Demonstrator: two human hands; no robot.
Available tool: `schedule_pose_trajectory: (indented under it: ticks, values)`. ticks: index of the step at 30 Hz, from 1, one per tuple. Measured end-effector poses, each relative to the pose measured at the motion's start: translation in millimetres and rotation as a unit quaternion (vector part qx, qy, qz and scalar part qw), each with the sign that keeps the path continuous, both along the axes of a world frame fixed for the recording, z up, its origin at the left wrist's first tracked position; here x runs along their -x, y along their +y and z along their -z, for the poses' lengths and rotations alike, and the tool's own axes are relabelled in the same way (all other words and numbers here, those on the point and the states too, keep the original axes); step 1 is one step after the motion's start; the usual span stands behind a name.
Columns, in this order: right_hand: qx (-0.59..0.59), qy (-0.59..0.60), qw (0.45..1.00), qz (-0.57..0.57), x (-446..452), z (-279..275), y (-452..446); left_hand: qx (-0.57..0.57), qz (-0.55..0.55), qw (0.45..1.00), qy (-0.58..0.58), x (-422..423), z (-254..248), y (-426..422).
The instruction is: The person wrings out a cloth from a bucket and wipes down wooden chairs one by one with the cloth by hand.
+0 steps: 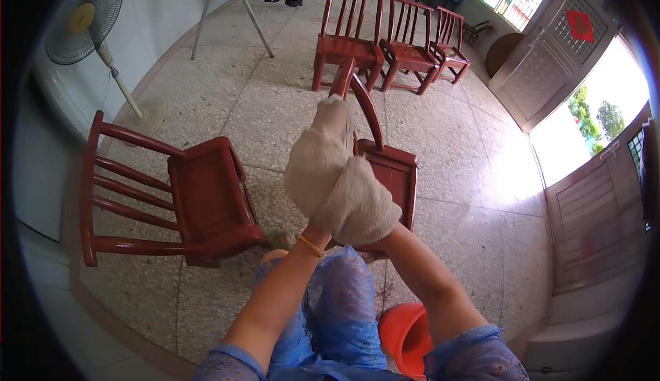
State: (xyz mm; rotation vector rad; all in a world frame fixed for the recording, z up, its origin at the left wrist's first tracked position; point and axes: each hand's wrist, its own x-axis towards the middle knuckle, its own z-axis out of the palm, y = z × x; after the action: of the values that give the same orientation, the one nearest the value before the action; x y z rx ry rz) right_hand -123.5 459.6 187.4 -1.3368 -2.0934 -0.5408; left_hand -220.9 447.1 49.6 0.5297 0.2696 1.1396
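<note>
Hiding both hands: pale cloth (322,164)

No word, brand or number can be read. The one sign that stands out is a red, roughly square sign (580,26) on the open door (529,72), in the door's upper part and against its latticed panel (565,11); its marking is too small and blurred to make out. On the standing fan (84,20), across the room from the door, the yellow hub is too blurred to tell whether it bears lettering.
</note>
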Motion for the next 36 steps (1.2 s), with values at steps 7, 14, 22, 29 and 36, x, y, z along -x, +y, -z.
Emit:
schedule_pose_trajectory:
  ticks: [7, 14, 22, 29, 36]
  values:
    - [0.199, -0.201, 0.956, 0.079, 13, -77, 28, 0.144, -0.161, 0.975, 0.055, -25, -42, 4]
    - [0.016, -0.199, 0.98, 0.023, -35, -63, 136, 0.092, -0.098, 0.991, 0.02, -12, -57, 4]
    - [0.071, -0.184, 0.977, 0.077, -60, -66, 198, 0.039, -0.117, 0.989, 0.085, -14, -66, 7]
    - [0.365, 0.272, 0.874, 0.169, -17, -65, 57, 0.044, -0.045, 0.995, -0.079, -16, -14, 20]
    - [0.255, 0.135, 0.954, 0.087, -19, -35, -15, -0.001, 0.084, 0.977, -0.194, -6, 42, 13]
